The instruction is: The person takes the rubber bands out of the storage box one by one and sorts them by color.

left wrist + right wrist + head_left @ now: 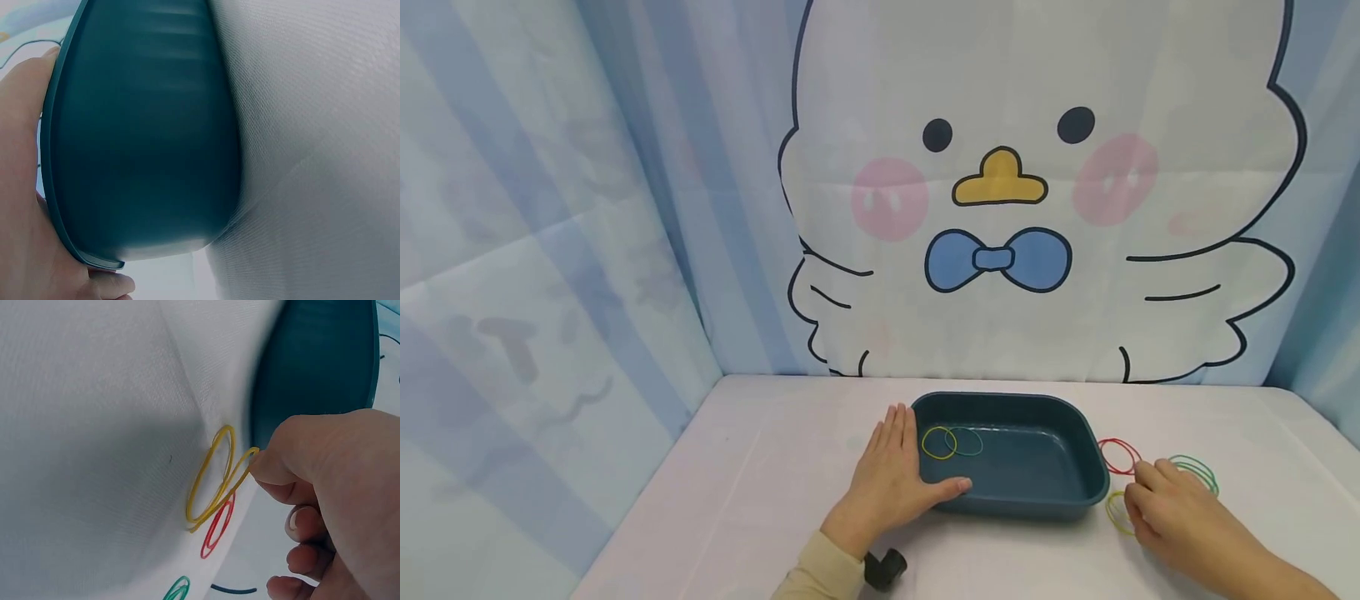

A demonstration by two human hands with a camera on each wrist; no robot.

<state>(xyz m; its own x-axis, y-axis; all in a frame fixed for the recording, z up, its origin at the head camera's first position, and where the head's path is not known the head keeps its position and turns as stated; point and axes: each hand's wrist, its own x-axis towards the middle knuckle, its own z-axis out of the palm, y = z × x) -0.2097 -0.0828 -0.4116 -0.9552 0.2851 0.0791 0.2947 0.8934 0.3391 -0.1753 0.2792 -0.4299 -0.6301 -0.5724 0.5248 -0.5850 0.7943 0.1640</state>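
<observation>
My left hand lies along the left end of a dark teal plastic basin, fingers straight, with the thumb over its front rim. Inside the basin are a yellow rubber band and a green one, overlapping. To the right of the basin, my right hand pinches a yellow rubber band between thumb and finger. Another yellow loop lies against it on the cloth. Beyond the hand are red rubber bands and green rubber bands.
A white cloth covers the table. Behind it hangs a curtain with a cartoon bird, and another curtain hangs at the left. A black object shows by the left wrist.
</observation>
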